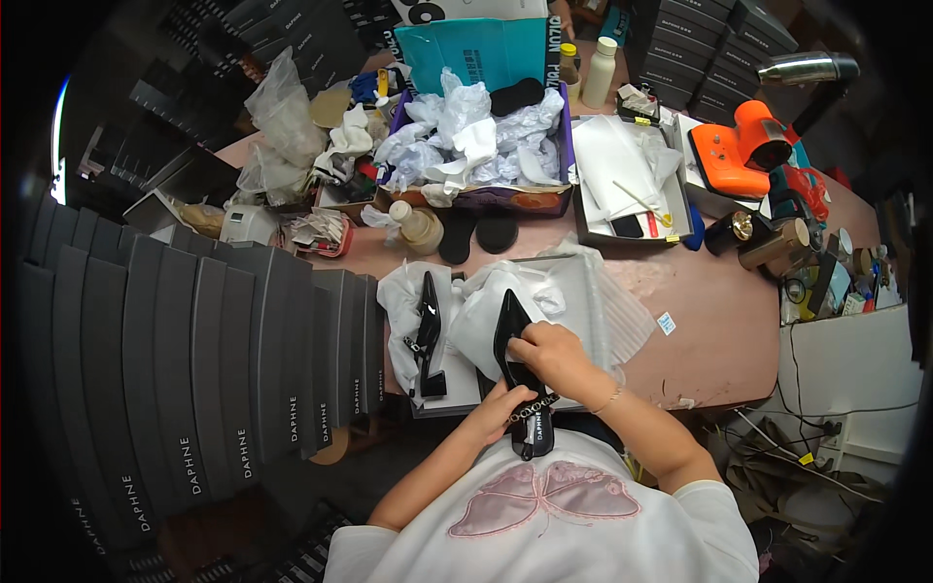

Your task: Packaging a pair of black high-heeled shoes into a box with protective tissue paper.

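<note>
A black pointed-toe shoe [512, 316] with a chain trim is held upright in front of my chest, its toe pointing away from me. My left hand [494, 412] grips it near the chain and the heel end. Curled fingers of my right hand [561, 361] reach into the opening near the toe; their tips are hidden inside. A matching black shoe [429, 321] lies on its side to the left, on white tissue paper [397, 291]. Beneath and behind the held shoe is an open shoe box [589, 291] with more tissue.
Grey shoe boxes [219, 350] stand in stacks at the left. Behind are a purple-edged carton [530, 201] full of crumpled paper, a squat bottle [416, 227], black pads [497, 234] and a tray of papers [622, 180]. An orange tool [743, 155] stands at the right.
</note>
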Tool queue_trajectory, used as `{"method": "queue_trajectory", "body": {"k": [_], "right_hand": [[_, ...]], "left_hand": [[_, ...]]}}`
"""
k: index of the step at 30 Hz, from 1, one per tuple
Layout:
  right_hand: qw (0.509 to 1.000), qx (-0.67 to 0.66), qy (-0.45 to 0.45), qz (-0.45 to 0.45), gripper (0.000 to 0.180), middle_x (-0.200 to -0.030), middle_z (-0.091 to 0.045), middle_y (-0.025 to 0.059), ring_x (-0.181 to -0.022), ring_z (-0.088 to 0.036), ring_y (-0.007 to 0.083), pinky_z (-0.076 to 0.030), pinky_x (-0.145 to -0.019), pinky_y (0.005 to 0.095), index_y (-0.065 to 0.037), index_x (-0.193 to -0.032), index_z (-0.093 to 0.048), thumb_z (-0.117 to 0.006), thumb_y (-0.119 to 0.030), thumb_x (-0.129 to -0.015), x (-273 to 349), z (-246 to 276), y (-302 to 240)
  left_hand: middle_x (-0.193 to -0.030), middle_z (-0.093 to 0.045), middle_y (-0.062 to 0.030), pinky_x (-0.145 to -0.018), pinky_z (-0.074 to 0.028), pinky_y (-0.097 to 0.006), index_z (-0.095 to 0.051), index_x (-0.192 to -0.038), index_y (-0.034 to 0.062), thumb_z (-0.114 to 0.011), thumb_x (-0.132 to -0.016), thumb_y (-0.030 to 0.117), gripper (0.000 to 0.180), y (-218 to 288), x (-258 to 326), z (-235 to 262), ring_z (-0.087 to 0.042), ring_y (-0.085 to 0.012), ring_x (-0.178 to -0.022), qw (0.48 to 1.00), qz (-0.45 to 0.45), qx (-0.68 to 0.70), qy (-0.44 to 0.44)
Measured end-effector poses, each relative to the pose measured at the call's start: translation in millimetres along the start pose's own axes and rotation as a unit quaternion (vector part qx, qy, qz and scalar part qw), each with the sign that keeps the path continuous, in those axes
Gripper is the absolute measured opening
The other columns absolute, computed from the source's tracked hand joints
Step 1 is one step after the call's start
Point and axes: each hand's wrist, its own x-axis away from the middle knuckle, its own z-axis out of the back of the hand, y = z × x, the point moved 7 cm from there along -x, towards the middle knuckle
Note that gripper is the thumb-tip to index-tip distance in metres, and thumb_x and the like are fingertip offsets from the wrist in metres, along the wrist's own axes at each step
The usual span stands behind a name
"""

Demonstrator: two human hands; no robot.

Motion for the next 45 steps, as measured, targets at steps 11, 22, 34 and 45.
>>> {"method": "queue_trajectory", "body": {"k": [11, 22, 34, 45], "right_hand": [[0.99, 0.089, 0.089, -0.07, 0.038, -0.117, -0.051, 0.013, -0.108, -0.05, 0.0277, -0.042, -0.084, 0.0394, -0.009, -0.111, -0.055, -0.058, -0.008, -0.073, -11.8, -15.6, 16.5], [0.956, 0.122, -0.199, -0.18, 0.06, -0.117, -0.057, 0.024, -0.105, -0.057, 0.039, -0.045, -0.093, 0.0436, -0.005, -0.13, -0.046, -0.068, -0.016, -0.075, -12.1, -79.5, 155.0], [0.63, -0.729, 0.066, -0.261, 0.039, -0.108, -0.059, 0.0098, -0.092, -0.062, 0.0193, -0.055, -0.076, 0.0313, -0.002, -0.121, -0.047, -0.051, 0.004, -0.082, 19.5, -28.2, 86.5], [0.956, -0.265, 0.004, -0.127, 0.042, -0.1, -0.055, 0.0095, -0.092, -0.057, 0.0246, -0.048, -0.077, 0.0336, -0.007, -0.114, -0.057, -0.066, -0.002, -0.074, 41.4, 16.3, 10.4]], "left_hand": [[-0.098, -0.06, -0.016, -0.07, -0.058, -0.039, -0.039, -0.121, -0.0006, -0.048, -0.086, 0.011, 0.038, -3.2, -0.7, -8.8, -0.067, -0.0309, -0.082, 1.0, 0.021, -0.021, 0.005], [-0.09, -0.062, -0.0175, -0.067, -0.057, -0.039, -0.047, -0.109, -0.0028, -0.05, -0.085, 0.011, 0.028, -0.9, 13.9, 14.5, -0.067, -0.0311, -0.079, 0.998, 0.016, 0.04, 0.039], [-0.091, -0.062, -0.0185, -0.065, -0.058, -0.037, -0.045, -0.109, -0.0017, -0.051, -0.086, 0.012, 0.027, 3.5, 5.6, 2.2, -0.068, -0.0302, -0.079, 0.999, 0.008, 0.047, 0.01], [-0.094, -0.063, -0.0137, -0.068, -0.058, -0.034, -0.045, -0.116, 0.0005, -0.048, -0.086, 0.011, 0.032, 5.5, -9.9, -12.5, -0.068, -0.026, -0.081, 1.0, 0.003, -0.018, -0.014]]}}
